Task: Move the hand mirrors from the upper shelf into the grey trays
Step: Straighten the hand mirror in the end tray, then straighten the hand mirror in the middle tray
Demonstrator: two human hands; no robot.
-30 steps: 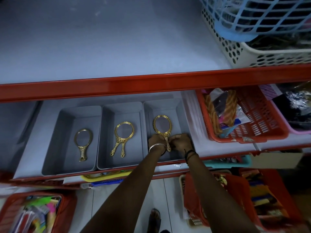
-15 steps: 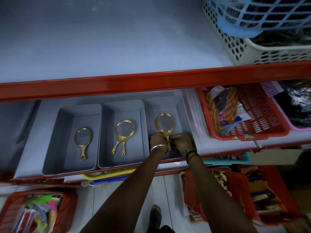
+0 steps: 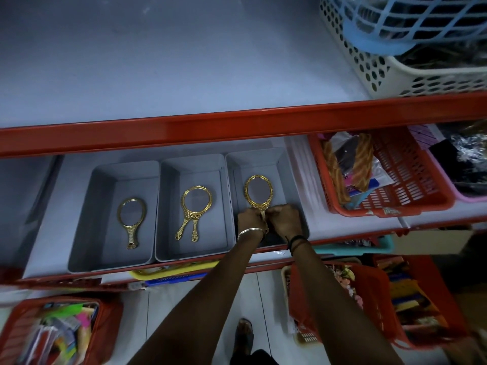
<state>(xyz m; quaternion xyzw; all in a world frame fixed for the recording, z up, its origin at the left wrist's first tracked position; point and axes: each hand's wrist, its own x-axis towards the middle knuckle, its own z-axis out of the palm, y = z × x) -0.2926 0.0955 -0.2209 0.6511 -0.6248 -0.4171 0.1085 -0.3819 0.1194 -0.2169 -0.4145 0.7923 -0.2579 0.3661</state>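
Note:
Three grey trays stand side by side on the lower shelf. The left tray (image 3: 105,185) holds one gold hand mirror (image 3: 131,222). In the middle tray (image 3: 168,233) lie two gold mirrors (image 3: 195,209) stacked, their handles splayed. Inside the right tray (image 3: 287,175) a gold oval mirror (image 3: 258,192) lies with its handle toward me. My left hand (image 3: 249,219) and my right hand (image 3: 284,219) both pinch that handle, which they mostly hide. The upper shelf (image 3: 158,69) shows no mirrors.
A red shelf rail (image 3: 237,127) crosses above the trays. A white perforated basket (image 3: 395,75) with a blue one inside sits upper right. Red baskets (image 3: 411,175) of goods stand right of the trays and below; another red basket (image 3: 52,330) is lower left.
The view has shifted slightly. Both hands stay on the mirror's handle in the right tray, with the mirror barely moved.

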